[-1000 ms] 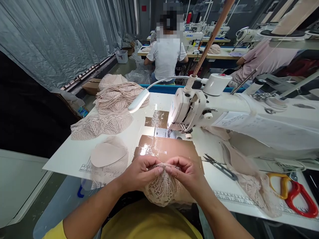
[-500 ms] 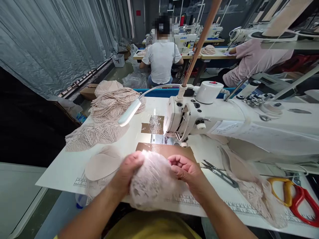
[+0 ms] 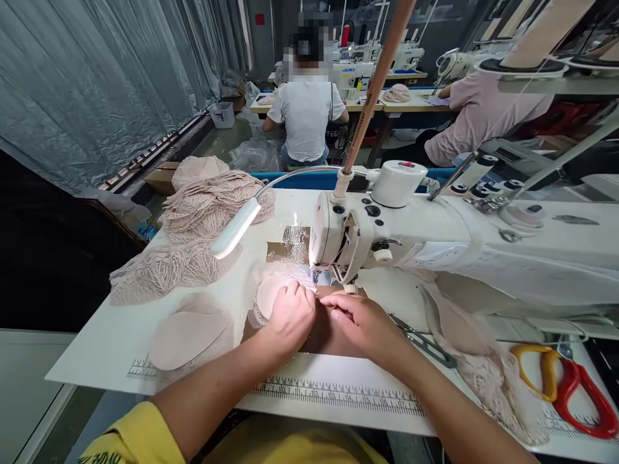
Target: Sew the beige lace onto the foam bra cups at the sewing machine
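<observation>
My left hand [image 3: 290, 317] presses a beige lace bra cup [image 3: 269, 291] flat on the white table [image 3: 106, 341], just left of the needle of the white sewing machine [image 3: 367, 232]. My right hand [image 3: 360, 322] rests beside it on the brown taped patch in front of the presser foot, with its fingertips at the cup's edge. Most of the cup is hidden under my left hand. A white gooseneck lamp [image 3: 235, 229] shines on the spot.
A stack of lace cups [image 3: 213, 200] and loose lace pieces [image 3: 164, 270] lie at the left, a plain cup [image 3: 188, 330] nearer me. Thread snips [image 3: 425, 340], finished pieces [image 3: 464, 335] and red-yellow scissors [image 3: 565, 386] lie right. Other people sit at machines beyond.
Both hands carried the lace cup from in front of my chest forward onto the table and laid it flat at the needle.
</observation>
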{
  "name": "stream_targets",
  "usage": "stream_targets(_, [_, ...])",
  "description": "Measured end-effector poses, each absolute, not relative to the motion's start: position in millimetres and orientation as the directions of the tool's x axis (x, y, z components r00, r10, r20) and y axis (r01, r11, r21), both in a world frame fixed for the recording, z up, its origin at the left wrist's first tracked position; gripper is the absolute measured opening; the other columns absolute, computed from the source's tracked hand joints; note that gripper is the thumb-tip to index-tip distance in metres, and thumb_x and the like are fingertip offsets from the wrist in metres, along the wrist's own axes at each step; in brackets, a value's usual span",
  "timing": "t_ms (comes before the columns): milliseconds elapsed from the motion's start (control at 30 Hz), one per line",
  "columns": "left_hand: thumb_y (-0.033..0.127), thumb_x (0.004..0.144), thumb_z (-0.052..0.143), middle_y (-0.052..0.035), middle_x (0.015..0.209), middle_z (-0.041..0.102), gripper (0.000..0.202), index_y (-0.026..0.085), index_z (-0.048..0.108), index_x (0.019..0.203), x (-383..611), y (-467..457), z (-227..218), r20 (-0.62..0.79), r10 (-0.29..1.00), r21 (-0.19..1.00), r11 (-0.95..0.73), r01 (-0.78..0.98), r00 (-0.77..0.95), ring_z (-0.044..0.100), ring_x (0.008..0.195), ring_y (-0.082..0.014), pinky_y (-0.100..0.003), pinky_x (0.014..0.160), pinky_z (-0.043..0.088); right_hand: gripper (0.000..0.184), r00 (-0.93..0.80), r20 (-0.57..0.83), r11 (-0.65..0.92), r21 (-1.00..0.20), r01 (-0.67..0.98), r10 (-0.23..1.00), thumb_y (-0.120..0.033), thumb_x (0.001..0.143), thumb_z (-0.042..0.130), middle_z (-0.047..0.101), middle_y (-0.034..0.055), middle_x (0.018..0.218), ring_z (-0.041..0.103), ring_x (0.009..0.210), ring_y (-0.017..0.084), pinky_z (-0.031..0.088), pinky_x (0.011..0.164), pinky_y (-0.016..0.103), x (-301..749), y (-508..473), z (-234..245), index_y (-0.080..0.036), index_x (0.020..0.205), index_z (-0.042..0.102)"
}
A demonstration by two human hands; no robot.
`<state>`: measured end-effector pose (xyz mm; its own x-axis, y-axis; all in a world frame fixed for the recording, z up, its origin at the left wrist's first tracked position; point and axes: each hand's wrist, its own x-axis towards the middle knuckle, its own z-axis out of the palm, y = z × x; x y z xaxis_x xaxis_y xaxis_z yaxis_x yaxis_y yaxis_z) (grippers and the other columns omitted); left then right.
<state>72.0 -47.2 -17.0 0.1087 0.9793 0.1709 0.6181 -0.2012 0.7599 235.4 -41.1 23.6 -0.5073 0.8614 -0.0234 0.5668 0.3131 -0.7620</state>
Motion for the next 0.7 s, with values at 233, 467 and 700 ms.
stream_targets(233, [0.019,0.087,0.046,-0.0098,0.067,0.054,0.023,0.016,0.058,0.067,63,-66,6,0.094,0.924,0.519,-0.363,0.774,0.370,0.053,0.073,-0.0259,-0.038,0.068,0.042,0.035,-0.572,-0.027,0.532,-0.333,0.779,0.820,0.001,0.080,0.044,0.065,0.0082,0.098,0.058,0.087,0.021,0.047,0.074,0.031,216,-45,-5,-0.017,0.100,0.066])
stream_targets(467, [0.020,0.092,0.043,-0.0117,0.106,0.067,0.024,0.013,0.065,0.098,37,-44,-4,0.231,0.811,0.382,-0.584,0.716,0.538,0.059,0.090,-0.0219,-0.034,0.077,0.050,0.042,-0.546,-0.032,0.546,-0.016,0.837,0.837,-0.002,0.086,0.045,0.066,0.0109,0.105,0.060,0.087,0.022,0.051,0.073,0.030,210,-49,-10,-0.017,0.122,0.060])
stream_targets(700, [0.017,0.093,0.042,-0.0121,0.120,0.064,0.028,0.011,0.062,0.112,31,-20,-28,0.287,0.728,0.229,-0.684,0.693,0.623,0.060,0.095,-0.0226,-0.038,0.079,0.052,0.046,-0.485,-0.012,0.485,0.014,0.875,0.875,-0.005,0.085,0.047,0.064,0.0115,0.116,0.062,0.084,0.021,0.051,0.067,0.029,204,-39,-10,-0.021,0.127,0.059])
